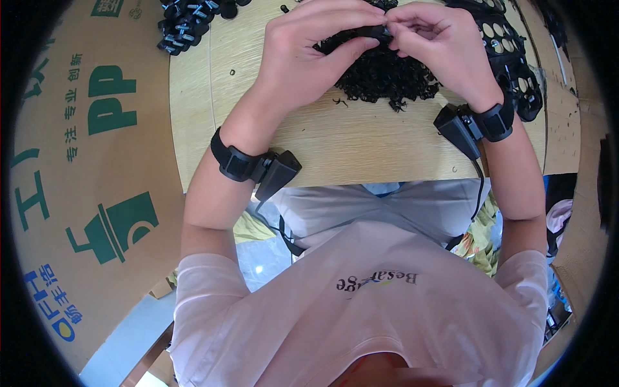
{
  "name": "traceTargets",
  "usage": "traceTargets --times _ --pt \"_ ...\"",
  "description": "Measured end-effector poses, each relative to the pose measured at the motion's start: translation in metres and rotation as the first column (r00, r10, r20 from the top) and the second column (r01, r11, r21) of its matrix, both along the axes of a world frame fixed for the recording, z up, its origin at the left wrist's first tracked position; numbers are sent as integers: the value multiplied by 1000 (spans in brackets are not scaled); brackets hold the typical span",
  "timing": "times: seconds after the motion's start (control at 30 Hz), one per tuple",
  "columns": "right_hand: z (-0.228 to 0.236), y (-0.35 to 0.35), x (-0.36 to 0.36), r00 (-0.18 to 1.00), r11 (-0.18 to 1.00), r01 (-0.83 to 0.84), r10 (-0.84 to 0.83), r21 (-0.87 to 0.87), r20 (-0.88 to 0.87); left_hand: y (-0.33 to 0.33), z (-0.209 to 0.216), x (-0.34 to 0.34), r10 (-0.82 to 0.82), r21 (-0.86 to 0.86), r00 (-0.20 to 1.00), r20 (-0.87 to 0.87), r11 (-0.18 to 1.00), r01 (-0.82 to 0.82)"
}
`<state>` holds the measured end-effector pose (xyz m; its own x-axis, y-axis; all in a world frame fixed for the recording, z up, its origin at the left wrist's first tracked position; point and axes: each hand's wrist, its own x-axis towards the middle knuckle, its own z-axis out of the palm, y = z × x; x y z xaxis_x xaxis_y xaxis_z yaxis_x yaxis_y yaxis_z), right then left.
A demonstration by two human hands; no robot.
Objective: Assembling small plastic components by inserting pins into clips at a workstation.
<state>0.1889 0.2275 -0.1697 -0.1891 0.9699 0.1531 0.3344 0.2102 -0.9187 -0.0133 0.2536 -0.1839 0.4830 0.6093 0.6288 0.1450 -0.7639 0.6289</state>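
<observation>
My left hand (pixel 313 51) pinches a small black part (pixel 373 31) between thumb and fingers, above a heap of small black pieces (pixel 387 77) on the wooden table. Its exact kind cannot be made out. Right beside it, my right hand (pixel 442 48) has its thumb and fingers pressed together at the end of that part. Whatever lies in the right fingertips is hidden. The two hands almost meet at the far side of the table. Each wrist wears a black strap with a box-like device, the left one (pixel 258 166) and the right one (pixel 474 126).
A pile of black parts with shiny metal pins (pixel 187 26) lies at the far left of the table (pixel 361 145). Black trays with round holes (pixel 509 55) stand at the right. Large printed cardboard (pixel 103 168) borders the left side. A cable hangs from each wrist device.
</observation>
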Motion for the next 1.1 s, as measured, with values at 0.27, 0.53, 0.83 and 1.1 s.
traceTargets --times 0.27,0.53,0.83,1.1 --pt "-10 18 17 970 975 -220 220 12 -100 2 -1 -1 -90 -34 995 40 995 91" --pt "-13 22 18 928 948 -300 315 105 -199 -4 -18 3 -140 -521 841 523 728 445" --pt "-15 20 13 987 974 -148 157 175 -43 -6 -19 10 174 -621 885 431 769 151" --pt "-26 24 12 812 981 -182 111 -68 -573 -6 -13 6 44 -359 986 163 933 18"
